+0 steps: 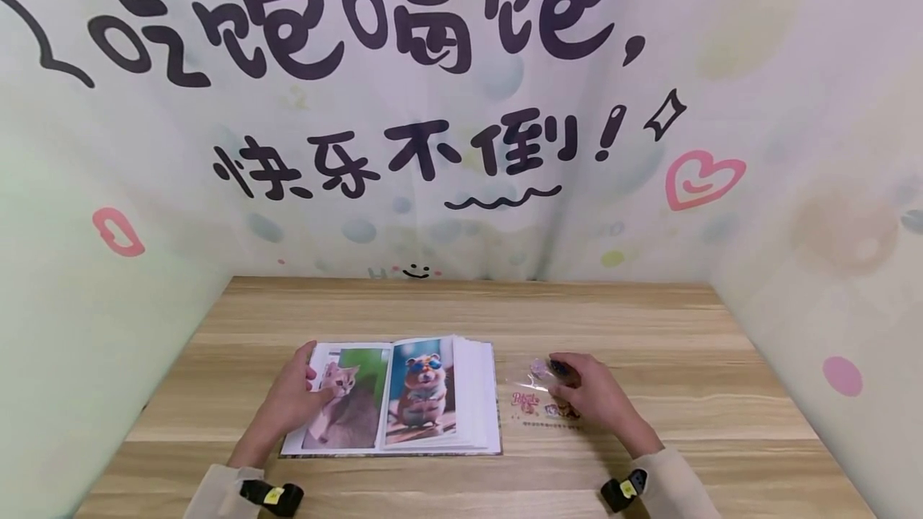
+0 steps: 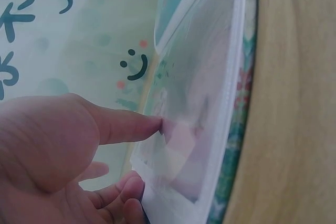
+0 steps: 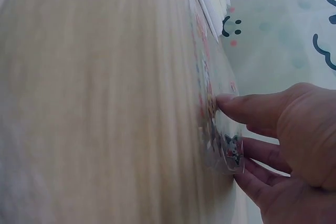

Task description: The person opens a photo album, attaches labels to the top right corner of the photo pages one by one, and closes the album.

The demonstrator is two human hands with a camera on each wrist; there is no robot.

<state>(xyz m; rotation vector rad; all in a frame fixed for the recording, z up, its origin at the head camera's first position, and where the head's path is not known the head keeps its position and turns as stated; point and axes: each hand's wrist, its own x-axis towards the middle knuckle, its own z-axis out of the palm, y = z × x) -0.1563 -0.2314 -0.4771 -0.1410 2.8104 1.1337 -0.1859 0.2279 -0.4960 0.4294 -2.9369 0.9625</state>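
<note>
Soft, even light filled the head view, leaving the wall (image 1: 505, 251) pale and shadows on the table (image 1: 433, 487) faint. Small white glare flecked the clear sheet (image 1: 535, 389). Both wrist views were dimmer and lower in contrast; in the left, a milky sheen washed out the page (image 2: 194, 103), while in the right the table's grain smeared softly.

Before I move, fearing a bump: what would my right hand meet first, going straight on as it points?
Your right hand pinches a clear sheet; beyond it, perhaps the album at its far right corner, or a near miss; depth is unclear.
</note>
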